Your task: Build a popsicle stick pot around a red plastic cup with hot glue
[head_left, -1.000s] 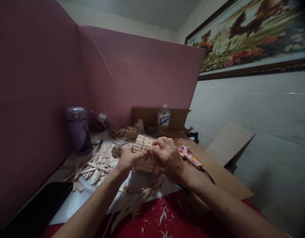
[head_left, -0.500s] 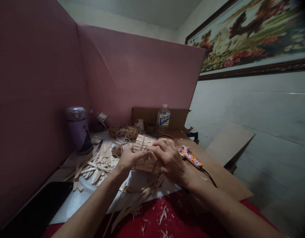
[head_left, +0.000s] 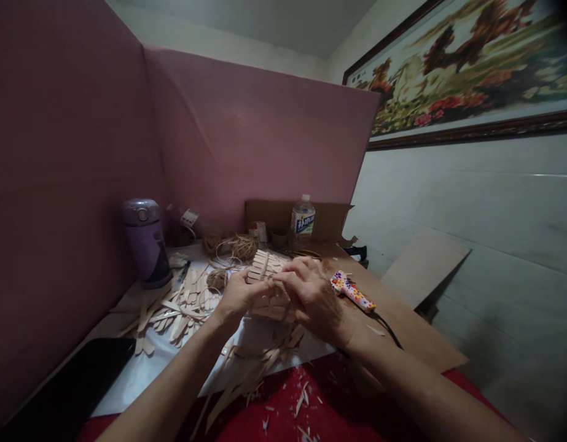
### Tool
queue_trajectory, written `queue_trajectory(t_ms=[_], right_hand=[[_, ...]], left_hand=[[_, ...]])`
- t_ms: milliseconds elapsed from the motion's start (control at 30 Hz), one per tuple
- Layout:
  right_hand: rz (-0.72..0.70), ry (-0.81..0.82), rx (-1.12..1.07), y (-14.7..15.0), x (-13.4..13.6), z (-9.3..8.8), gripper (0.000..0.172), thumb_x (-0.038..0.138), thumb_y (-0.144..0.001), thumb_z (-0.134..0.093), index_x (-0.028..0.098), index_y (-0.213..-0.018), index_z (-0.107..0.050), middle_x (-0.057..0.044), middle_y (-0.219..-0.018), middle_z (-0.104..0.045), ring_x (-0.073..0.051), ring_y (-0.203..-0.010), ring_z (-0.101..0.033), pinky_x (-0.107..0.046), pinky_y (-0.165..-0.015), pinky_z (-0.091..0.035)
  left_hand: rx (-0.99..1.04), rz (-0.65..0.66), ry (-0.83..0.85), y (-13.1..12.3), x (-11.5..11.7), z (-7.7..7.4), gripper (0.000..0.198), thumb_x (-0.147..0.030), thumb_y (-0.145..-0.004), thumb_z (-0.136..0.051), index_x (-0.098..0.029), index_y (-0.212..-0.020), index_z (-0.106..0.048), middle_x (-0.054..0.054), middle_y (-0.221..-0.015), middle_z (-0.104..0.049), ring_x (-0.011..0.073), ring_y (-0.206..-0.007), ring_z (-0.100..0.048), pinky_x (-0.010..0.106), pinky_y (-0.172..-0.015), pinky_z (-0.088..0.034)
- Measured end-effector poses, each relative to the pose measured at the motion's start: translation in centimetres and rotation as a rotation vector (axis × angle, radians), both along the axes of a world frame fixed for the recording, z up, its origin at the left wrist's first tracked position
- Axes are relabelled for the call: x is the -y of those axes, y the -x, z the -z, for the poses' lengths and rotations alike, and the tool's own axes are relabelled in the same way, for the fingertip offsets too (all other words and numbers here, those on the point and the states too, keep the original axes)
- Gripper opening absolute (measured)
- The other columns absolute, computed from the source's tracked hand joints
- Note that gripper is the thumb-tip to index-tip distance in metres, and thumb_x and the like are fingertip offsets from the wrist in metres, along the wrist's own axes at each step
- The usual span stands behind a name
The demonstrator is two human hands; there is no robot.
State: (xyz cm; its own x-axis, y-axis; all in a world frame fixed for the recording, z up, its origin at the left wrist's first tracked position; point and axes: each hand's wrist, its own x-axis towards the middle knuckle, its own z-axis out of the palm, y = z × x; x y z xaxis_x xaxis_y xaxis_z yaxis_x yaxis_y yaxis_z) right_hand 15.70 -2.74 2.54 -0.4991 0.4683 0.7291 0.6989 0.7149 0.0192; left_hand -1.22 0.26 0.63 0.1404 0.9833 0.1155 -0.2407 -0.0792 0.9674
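Observation:
Between my hands is a small structure of joined wooden craft sticks (head_left: 274, 307), with a row of sticks slanting up at its top. My left hand (head_left: 244, 293) grips its left side, the thumb lying across the front. From the right, my right hand (head_left: 313, 298) closes over the piece, its fingers meeting near my left thumb. Whatever the right fingertips pinch is too small and covered to make out. Loose craft sticks (head_left: 191, 307) lie piled to the left, beside a small ball of twine (head_left: 217, 279).
A flower-patterned glue gun (head_left: 352, 291) with a black cord rests on brown cardboard (head_left: 403, 325) at right. Behind stand a water bottle (head_left: 304, 218) and more twine (head_left: 244, 247). A purple flask (head_left: 147, 242) and a black phone-like slab (head_left: 75, 380) are left. Wood scraps litter the red cloth (head_left: 274, 423).
My hands stay almost in place on the stick structure. The right fingers have shifted slightly at its front. The view has moved very little.

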Motion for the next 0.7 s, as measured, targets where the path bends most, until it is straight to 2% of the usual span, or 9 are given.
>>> queue_trajectory(t_ms=[233, 333, 467, 567, 700], right_hand=[[-0.023, -0.096, 0.109, -0.22, -0.34, 0.05, 0.018, 0.016, -0.087, -0.053, 0.022, -0.100, -0.064, -0.007, -0.099, -0.064, -0.025, -0.104, -0.047, -0.041, -0.091, -0.036], [-0.055, -0.021, -0.069, -0.22, -0.36, -0.01, 0.019, 0.013, -0.087, -0.050, 0.019, -0.099, -0.062, -0.007, -0.097, -0.064, -0.024, -0.098, -0.050, -0.039, -0.086, -0.040], [-0.031, 0.079, -0.308, 0.02, -0.31, -0.02, 0.020, 0.009, -0.086, -0.045, 0.018, -0.095, -0.060, -0.008, -0.091, -0.061, -0.022, -0.090, -0.053, -0.036, -0.080, -0.044], [-0.046, 0.071, -0.316, 0.19, -0.22, 0.04, 0.026, 0.007, -0.085, -0.044, 0.016, -0.105, -0.058, -0.009, -0.097, -0.062, -0.023, -0.095, -0.053, -0.038, -0.085, -0.044], [-0.120, -0.019, -0.206, 0.35, -0.19, 0.26, 0.040, 0.011, -0.086, -0.046, 0.015, -0.125, -0.049, -0.011, -0.105, -0.064, -0.025, -0.105, -0.050, -0.041, -0.091, -0.044]], left_hand=[[0.006, 0.001, -0.018, -0.02, 0.00, 0.05, 0.036, -0.030, -0.048, -0.085, -0.012, -0.076, -0.072, 0.004, -0.069, -0.072, 0.0160, -0.060, -0.062, 0.026, -0.062, -0.047], [-0.001, -0.017, -0.001, -0.03, 0.28, -0.18, 0.031, -0.026, -0.049, -0.084, -0.012, -0.074, -0.071, 0.003, -0.066, -0.071, 0.0145, -0.058, -0.061, 0.025, -0.059, -0.046], [0.002, 0.021, 0.005, -0.12, 0.62, -0.51, 0.032, -0.024, -0.052, -0.082, -0.012, -0.080, -0.072, 0.003, -0.072, -0.072, 0.0153, -0.060, -0.062, 0.028, -0.062, -0.049], [0.007, 0.025, 0.002, -0.12, 0.69, -0.61, 0.033, -0.023, -0.052, -0.081, -0.012, -0.082, -0.072, 0.003, -0.072, -0.072, 0.0151, -0.060, -0.062, 0.027, -0.062, -0.048], [-0.013, 0.023, -0.020, -0.07, 0.58, -0.54, 0.032, -0.023, -0.053, -0.080, -0.012, -0.082, -0.072, 0.002, -0.070, -0.071, 0.0143, -0.059, -0.061, 0.026, -0.061, -0.046]])
